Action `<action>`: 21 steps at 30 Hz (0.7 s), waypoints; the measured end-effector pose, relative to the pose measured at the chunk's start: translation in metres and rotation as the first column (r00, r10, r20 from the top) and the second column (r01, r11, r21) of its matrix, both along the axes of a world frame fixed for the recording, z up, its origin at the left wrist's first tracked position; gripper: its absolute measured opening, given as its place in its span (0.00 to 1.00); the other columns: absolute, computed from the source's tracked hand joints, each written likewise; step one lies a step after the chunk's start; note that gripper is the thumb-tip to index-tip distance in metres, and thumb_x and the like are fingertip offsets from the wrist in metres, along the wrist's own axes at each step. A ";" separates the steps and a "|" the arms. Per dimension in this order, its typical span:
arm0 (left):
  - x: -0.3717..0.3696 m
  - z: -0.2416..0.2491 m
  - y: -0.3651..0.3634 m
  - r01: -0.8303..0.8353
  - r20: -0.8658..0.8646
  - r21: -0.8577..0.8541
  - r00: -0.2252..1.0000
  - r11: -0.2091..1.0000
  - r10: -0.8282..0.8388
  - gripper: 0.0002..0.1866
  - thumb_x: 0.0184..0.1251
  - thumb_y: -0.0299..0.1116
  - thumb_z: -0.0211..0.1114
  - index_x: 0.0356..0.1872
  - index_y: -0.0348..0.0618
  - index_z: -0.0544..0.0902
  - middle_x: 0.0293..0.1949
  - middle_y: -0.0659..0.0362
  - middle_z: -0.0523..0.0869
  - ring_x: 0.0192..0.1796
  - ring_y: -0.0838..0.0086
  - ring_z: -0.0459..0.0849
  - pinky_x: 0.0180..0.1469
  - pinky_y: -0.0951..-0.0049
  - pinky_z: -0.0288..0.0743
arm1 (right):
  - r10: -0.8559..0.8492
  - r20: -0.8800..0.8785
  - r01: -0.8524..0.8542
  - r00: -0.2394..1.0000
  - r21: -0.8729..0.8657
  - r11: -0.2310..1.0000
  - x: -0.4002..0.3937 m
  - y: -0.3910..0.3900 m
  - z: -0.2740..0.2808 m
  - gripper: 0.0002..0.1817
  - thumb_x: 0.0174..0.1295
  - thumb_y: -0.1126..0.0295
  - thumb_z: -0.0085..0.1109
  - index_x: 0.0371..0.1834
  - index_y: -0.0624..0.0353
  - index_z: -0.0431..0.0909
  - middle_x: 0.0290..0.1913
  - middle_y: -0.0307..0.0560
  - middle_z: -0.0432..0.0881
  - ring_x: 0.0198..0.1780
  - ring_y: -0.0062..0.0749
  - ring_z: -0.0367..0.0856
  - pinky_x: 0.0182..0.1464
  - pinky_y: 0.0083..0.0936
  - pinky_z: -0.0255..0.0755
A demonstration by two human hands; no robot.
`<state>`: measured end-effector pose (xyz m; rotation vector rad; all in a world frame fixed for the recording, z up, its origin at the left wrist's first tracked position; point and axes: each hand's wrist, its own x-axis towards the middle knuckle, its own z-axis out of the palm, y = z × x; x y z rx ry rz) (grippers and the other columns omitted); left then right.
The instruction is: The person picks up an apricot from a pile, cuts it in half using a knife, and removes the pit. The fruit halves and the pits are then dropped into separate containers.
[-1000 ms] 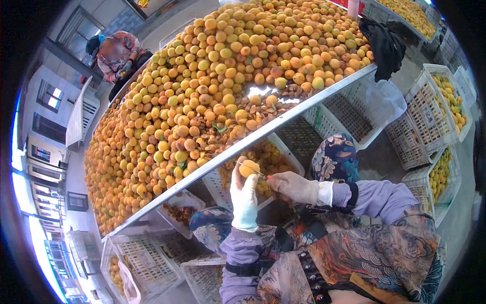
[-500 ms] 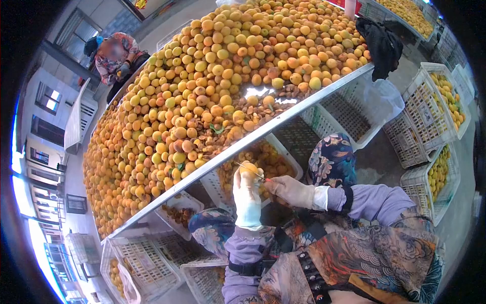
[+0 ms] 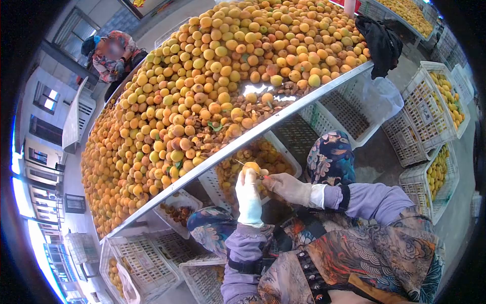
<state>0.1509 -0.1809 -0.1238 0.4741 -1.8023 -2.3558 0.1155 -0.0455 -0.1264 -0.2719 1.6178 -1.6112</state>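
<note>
In front of my body, my left hand (image 3: 248,195) wears a whitish glove and is closed around a yellow-orange apricot (image 3: 251,166). My right hand (image 3: 291,188), gloved too, grips a small knife by its red handle (image 3: 266,177), right beside the fruit. A thin pale length of the knife sticks out past the apricot's far side; my fingers hide the rest. Below both hands stands a white crate (image 3: 211,183) holding orange apricot pieces.
A metal-edged table (image 3: 283,114) heaped with apricots (image 3: 202,76) slopes across the view. Crates (image 3: 422,109) of fruit are stacked at right; more crates (image 3: 144,261) stand at lower left. A black cloth (image 3: 379,45) hangs over the table's corner. Another person (image 3: 114,58) sits across the table.
Both hands stay together at the apricot, with only a slight shift. The view has moved a little. Across the table, the other person's hands and head have shifted slightly.
</note>
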 end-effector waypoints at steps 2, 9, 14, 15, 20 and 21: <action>0.001 0.004 0.003 -0.029 0.015 -0.054 0.999 0.998 0.030 0.18 0.72 0.42 0.51 0.49 0.37 0.74 0.40 0.55 0.82 0.42 0.74 0.78 0.48 0.73 0.70 | 0.005 0.012 -0.006 1.000 0.034 0.999 0.000 0.002 0.006 0.25 0.66 0.45 0.47 0.37 0.60 0.77 0.19 0.34 0.70 0.23 0.19 0.68 0.25 0.22 0.63; -0.001 -0.022 -0.006 -0.046 -0.019 -0.153 0.999 0.987 0.043 0.18 0.73 0.43 0.49 0.44 0.37 0.76 0.37 0.56 0.82 0.37 0.76 0.77 0.44 0.76 0.71 | 0.032 -0.027 -0.030 0.999 0.051 0.998 0.001 0.002 -0.013 0.28 0.66 0.43 0.47 0.41 0.62 0.77 0.22 0.36 0.72 0.25 0.20 0.68 0.29 0.23 0.64; 0.000 -0.005 0.003 -0.079 0.050 -0.003 0.996 0.997 0.079 0.22 0.74 0.49 0.47 0.40 0.37 0.77 0.34 0.56 0.82 0.33 0.77 0.77 0.38 0.77 0.72 | -0.053 -0.155 0.053 0.987 -0.004 0.999 0.008 -0.003 -0.009 0.28 0.66 0.43 0.47 0.41 0.63 0.77 0.22 0.35 0.72 0.26 0.19 0.68 0.30 0.22 0.64; 0.000 -0.004 0.003 -0.093 0.059 -0.014 0.994 0.996 0.094 0.23 0.74 0.50 0.46 0.39 0.37 0.77 0.33 0.56 0.82 0.34 0.77 0.78 0.38 0.77 0.72 | -0.063 -0.162 0.062 0.985 -0.010 0.998 0.008 -0.003 -0.010 0.28 0.66 0.44 0.47 0.40 0.63 0.77 0.22 0.35 0.72 0.26 0.19 0.67 0.29 0.22 0.64; 0.001 -0.001 -0.003 -0.071 0.098 0.002 0.993 0.997 0.070 0.24 0.73 0.52 0.46 0.38 0.37 0.77 0.32 0.57 0.82 0.34 0.77 0.78 0.38 0.77 0.72 | 0.065 0.274 -0.047 0.959 -0.070 0.996 0.004 -0.001 0.019 0.26 0.67 0.43 0.44 0.31 0.58 0.74 0.15 0.33 0.65 0.15 0.19 0.60 0.18 0.21 0.57; 0.001 -0.001 -0.004 -0.078 0.112 0.097 0.991 0.992 0.067 0.25 0.73 0.52 0.47 0.38 0.37 0.77 0.32 0.57 0.82 0.34 0.76 0.78 0.39 0.76 0.72 | 0.126 0.430 -0.067 0.894 -0.150 0.986 0.004 -0.001 0.020 0.26 0.67 0.43 0.43 0.28 0.56 0.72 0.12 0.32 0.62 0.11 0.18 0.57 0.13 0.21 0.53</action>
